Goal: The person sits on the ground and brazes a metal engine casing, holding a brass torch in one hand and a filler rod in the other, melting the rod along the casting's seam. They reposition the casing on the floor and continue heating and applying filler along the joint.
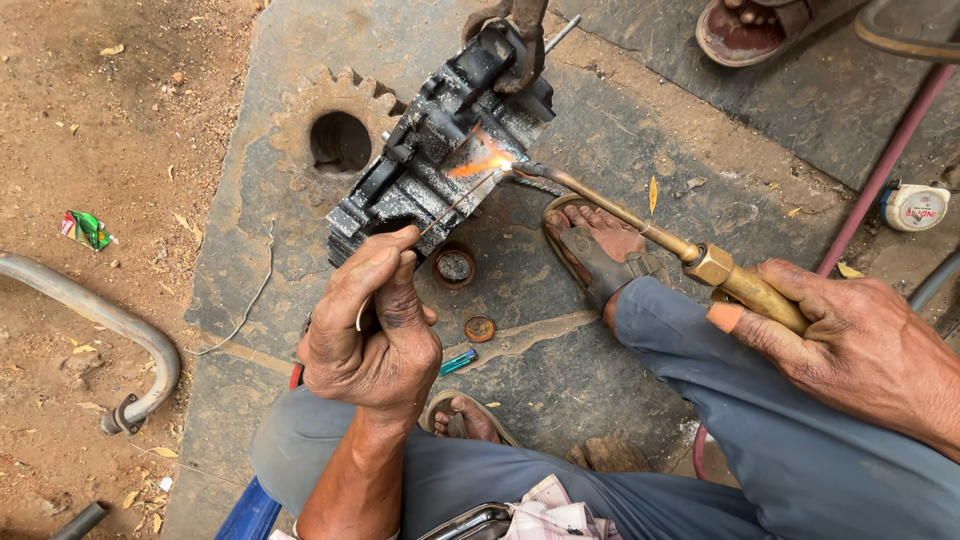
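My left hand (pixel 372 325) pinches a thin filler rod (pixel 458 200) whose tip reaches up to the flame. My right hand (pixel 862 345) grips a brass gas torch (pixel 650 232) that points left; its orange flame (pixel 480 163) plays on a dark, greasy metal casting (pixel 430 150) lying on a grey metal plate (pixel 590 120). At the top edge another person's hand with pliers (pixel 515 40) holds the far end of the casting. My sandalled right foot (pixel 597 250) rests on the plate just under the torch.
A large gear (pixel 335 125) lies flat under the casting. A small round tin (pixel 454 266), a coin-like cap (pixel 480 328) and a lighter (pixel 458 362) sit near my left hand. A bent pipe (pixel 110 320) lies on the dirt at left; hoses (pixel 885 160) run at right.
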